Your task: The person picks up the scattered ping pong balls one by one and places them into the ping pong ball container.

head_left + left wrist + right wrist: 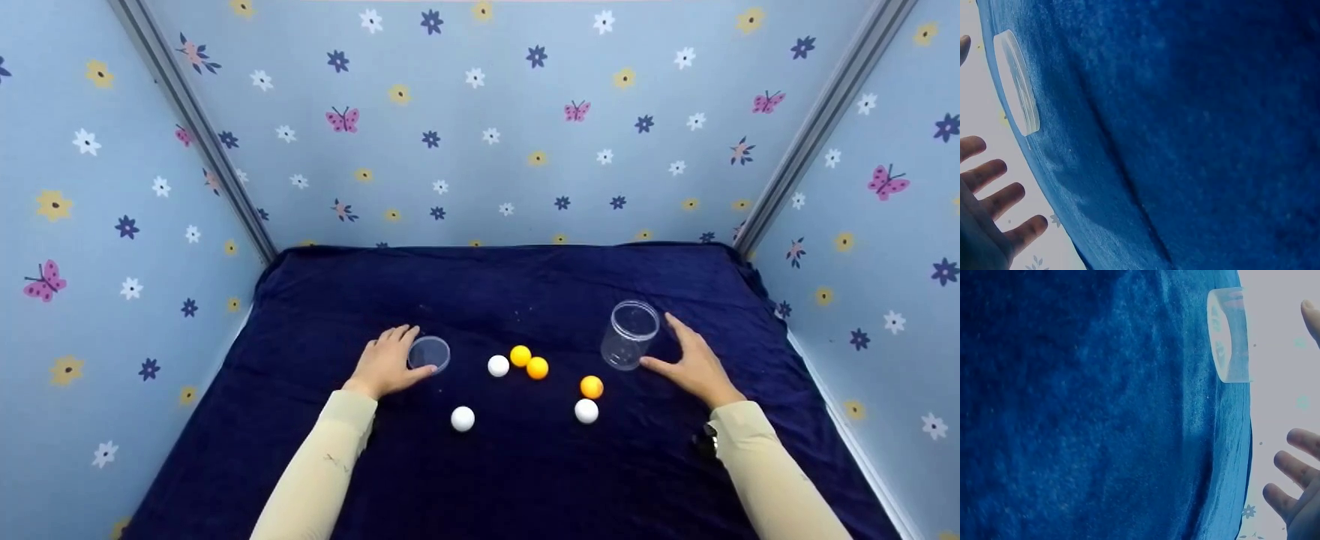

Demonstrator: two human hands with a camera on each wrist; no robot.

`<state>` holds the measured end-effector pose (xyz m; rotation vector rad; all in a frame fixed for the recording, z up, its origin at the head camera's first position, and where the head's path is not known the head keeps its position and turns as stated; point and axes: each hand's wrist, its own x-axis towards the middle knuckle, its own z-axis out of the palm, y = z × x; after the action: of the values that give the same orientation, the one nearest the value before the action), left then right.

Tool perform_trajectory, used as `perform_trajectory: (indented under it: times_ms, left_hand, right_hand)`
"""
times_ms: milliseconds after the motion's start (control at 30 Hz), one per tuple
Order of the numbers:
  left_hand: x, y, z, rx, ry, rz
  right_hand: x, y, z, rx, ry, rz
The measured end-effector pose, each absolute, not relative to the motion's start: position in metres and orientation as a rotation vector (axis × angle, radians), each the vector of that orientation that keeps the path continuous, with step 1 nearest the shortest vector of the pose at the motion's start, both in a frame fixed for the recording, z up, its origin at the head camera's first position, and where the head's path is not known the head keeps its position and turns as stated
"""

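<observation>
A clear round lid [430,354] lies flat on the dark blue cloth. My left hand [386,364] is spread beside it on the left, thumb and fingers on either side of its edge. In the left wrist view the lid [1018,84] shows apart from the fingers [1005,199]. Over on the right, a transparent jar [627,337] stands upright with its mouth uncovered. My right hand [694,364] is beside it, thumb and fingers parted toward its side. The right wrist view shows a gap between the jar [1237,337] and the fingers [1292,467].
Between the hands lie several balls: a white ball [498,366] by two orange ones [520,355], an orange ball [592,387] by a white one [586,411], and a lone white ball [463,419] nearer me. Flower-patterned walls [495,172] enclose the cloth-covered table [480,487] on three sides.
</observation>
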<state>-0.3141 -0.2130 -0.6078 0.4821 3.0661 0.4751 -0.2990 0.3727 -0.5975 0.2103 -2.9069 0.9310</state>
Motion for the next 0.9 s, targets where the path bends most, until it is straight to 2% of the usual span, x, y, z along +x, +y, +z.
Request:
perform_trajectory:
  times_ms: [900]
  left_hand:
    - [-0.319,-0.201,-0.619,0.47,2.996,0.586]
  right_hand:
    - [-0.299,0.365,-0.605,0.205,-2.786,1.174]
